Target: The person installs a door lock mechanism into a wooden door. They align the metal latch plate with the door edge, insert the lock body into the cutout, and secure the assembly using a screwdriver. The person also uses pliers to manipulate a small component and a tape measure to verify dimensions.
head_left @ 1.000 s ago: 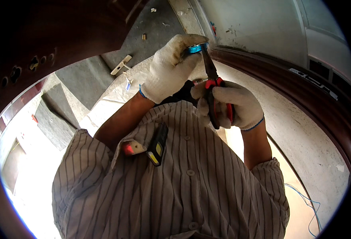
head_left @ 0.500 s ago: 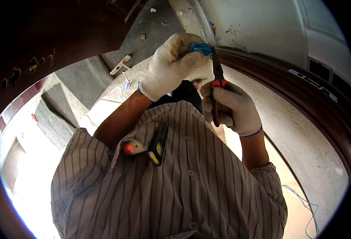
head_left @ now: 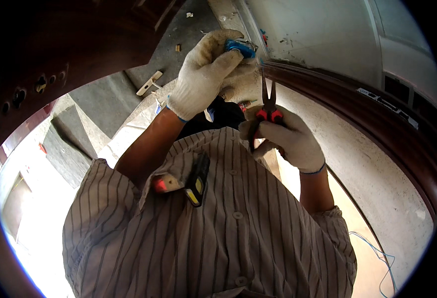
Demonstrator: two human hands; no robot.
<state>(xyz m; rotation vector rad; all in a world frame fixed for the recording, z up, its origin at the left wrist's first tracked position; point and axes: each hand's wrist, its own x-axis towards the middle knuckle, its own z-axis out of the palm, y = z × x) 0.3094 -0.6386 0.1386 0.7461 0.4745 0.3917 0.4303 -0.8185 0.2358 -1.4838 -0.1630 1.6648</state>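
My left hand, in a white knit glove, is closed round a small shiny blue piece. Its exact kind I cannot make out, since the fingers cover part of it. In my gloved right hand are long-nose pliers with red and black handles. The jaws of the pliers point away from me and stand apart, just below and to the right of the blue piece, not gripping it. Part of the handles is hidden by the fingers.
A dark red door with lock holes rises on the left. The brown frame curves along the right, with a metal strike plate set in it. Grey sheets, a wooden-handled tool and thin blue wire lie on the floor.
The pliers have come off the blue piece, and their jaws have spread. My left hand has moved slightly up and left with the piece. My right hand has shifted slightly left.
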